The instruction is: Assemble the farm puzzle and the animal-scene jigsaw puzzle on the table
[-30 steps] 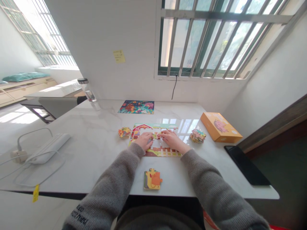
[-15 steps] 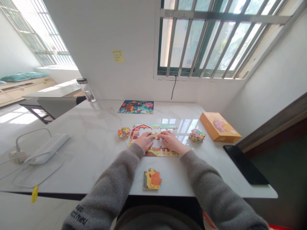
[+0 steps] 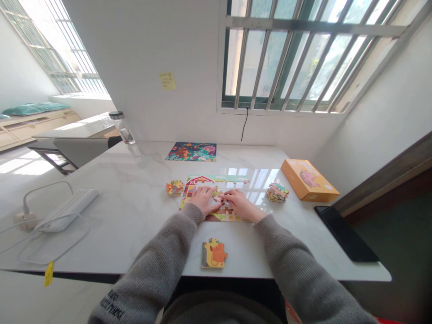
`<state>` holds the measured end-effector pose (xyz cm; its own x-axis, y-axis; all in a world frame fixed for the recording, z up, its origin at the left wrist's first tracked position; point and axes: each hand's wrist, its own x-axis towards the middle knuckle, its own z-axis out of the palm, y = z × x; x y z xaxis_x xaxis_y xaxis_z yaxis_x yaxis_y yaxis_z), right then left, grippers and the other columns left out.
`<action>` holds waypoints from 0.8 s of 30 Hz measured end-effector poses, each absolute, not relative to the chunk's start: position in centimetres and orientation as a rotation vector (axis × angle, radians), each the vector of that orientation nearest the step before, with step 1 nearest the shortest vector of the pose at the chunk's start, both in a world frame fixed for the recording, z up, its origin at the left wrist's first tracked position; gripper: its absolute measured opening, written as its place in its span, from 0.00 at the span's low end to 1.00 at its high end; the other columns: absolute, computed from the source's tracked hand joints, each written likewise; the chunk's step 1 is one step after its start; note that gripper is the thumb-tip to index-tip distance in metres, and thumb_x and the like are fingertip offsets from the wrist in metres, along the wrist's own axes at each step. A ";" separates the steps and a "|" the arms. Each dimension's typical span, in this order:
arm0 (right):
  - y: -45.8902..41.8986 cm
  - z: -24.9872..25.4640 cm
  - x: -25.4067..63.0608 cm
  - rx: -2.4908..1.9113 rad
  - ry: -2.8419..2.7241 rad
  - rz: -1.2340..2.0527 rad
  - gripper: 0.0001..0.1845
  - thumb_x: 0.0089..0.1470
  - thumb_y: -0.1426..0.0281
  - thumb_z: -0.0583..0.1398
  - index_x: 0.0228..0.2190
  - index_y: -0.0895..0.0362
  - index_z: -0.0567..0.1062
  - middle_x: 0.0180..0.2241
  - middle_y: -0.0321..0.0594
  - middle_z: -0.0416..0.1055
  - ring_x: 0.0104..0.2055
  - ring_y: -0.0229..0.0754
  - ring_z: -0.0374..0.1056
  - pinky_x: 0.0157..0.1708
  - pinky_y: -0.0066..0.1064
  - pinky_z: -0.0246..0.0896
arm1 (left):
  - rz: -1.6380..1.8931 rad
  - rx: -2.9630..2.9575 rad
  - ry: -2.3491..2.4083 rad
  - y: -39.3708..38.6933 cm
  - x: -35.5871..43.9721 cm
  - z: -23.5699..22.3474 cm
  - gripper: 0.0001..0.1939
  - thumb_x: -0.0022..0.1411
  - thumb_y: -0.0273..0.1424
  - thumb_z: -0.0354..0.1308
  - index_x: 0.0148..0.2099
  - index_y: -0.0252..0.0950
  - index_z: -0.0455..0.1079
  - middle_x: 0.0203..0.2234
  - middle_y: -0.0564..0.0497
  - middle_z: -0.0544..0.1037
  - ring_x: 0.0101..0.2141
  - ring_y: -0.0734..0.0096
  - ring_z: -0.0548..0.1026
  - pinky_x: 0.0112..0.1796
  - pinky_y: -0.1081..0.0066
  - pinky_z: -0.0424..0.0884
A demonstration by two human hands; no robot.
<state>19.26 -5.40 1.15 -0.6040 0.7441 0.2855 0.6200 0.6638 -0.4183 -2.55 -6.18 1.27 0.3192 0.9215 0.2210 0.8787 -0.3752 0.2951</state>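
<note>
A partly assembled jigsaw puzzle point(image 3: 202, 180) lies on the table in front of me, with a red barn at its upper left and a fence along its lower edge. My left hand point(image 3: 203, 200) rests on its left half, fingers spread and thumb stretched toward the middle. From the right, my right hand point(image 3: 240, 204) reaches in with fingers drawn together on a small puzzle piece point(image 3: 219, 197) at the centre. The fingers partly cover that piece. Nearer to me lies a short stack of puzzle pieces point(image 3: 213, 254) showing yellow and orange.
Stacks of pieces stand left point(image 3: 174, 187) and right point(image 3: 277, 192) of the puzzle. Behind it lies a dark picture sheet point(image 3: 191, 151). An orange box point(image 3: 308, 180) and a black tablet-like slab point(image 3: 346, 234) are at right; a bottle point(image 3: 123, 128) and a power strip point(image 3: 69, 209) at left.
My left hand's thumb has shifted inward and down over the puzzle. My right hand's fingers have moved slightly left and closer together at the centre piece.
</note>
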 end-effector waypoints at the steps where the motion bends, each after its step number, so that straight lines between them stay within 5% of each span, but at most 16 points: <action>1: -5.5 1.1 19.2 -1.072 -2.448 0.386 0.25 0.62 0.82 0.50 0.53 0.53 0.76 0.50 0.45 0.71 0.52 0.46 0.61 0.55 0.40 0.57 | 0.545 2.443 1.679 -6.1 -2.5 1.2 0.34 0.58 0.47 0.63 0.64 0.45 0.64 0.54 0.45 0.71 0.55 0.49 0.66 0.56 0.52 0.62; 9: -5.7 1.0 19.2 -1.096 -2.455 0.388 0.26 0.62 0.81 0.50 0.56 0.52 0.74 0.53 0.45 0.71 0.53 0.47 0.61 0.56 0.42 0.56 | 0.624 2.402 1.582 -5.3 -2.6 1.0 0.36 0.55 0.41 0.67 0.63 0.38 0.64 0.54 0.42 0.71 0.55 0.50 0.65 0.58 0.55 0.62; 24: -5.4 0.3 21.4 -1.153 -2.379 0.251 0.20 0.64 0.78 0.51 0.51 0.57 0.76 0.48 0.47 0.73 0.51 0.47 0.63 0.54 0.39 0.60 | 0.593 2.534 1.404 -3.1 -1.6 1.6 0.31 0.51 0.40 0.71 0.55 0.40 0.69 0.51 0.44 0.71 0.53 0.50 0.67 0.55 0.52 0.65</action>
<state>21.38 -5.38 0.32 -0.5293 0.7769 0.3411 0.6884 0.6282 -0.3625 -1.59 -3.10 1.56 0.4732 0.8436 0.2536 0.7701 -0.5360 0.3460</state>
